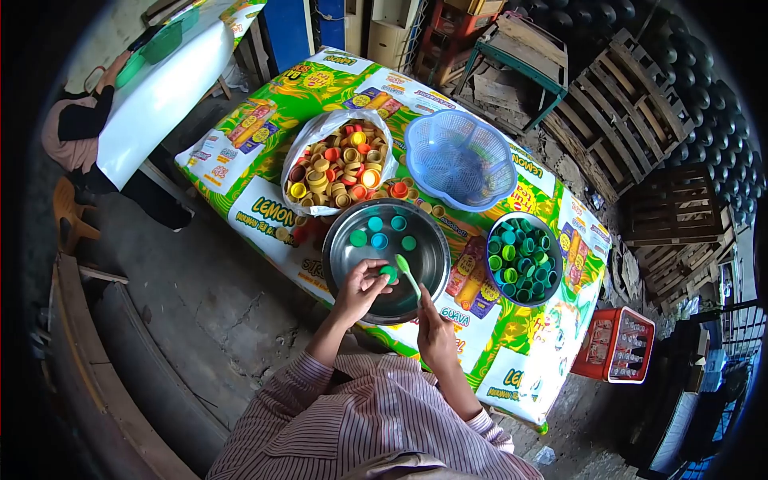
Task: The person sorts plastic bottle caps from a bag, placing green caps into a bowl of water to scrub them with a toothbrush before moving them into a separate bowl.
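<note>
Over the near part of a steel basin (334, 286), my left hand (359, 293) pinches a green bottle cap (389, 272). My right hand (437, 330) grips a toothbrush (409, 277) with a light green end, which points up toward the cap; a small gap seems to part them. Several green and blue caps, among them a blue cap (380, 241), lie in the basin. A white sack (303, 142) full of yellow, orange and red caps stands just beyond it. On the right, a bowl (494, 284) holds many green caps.
A blue plastic basket (460, 152) stands behind the basin on the table with a printed cover (264, 204). Loose caps lie beside the sack. A red crate of bottles (614, 346) is at the right. Another person (76, 132) works at a white table on the left.
</note>
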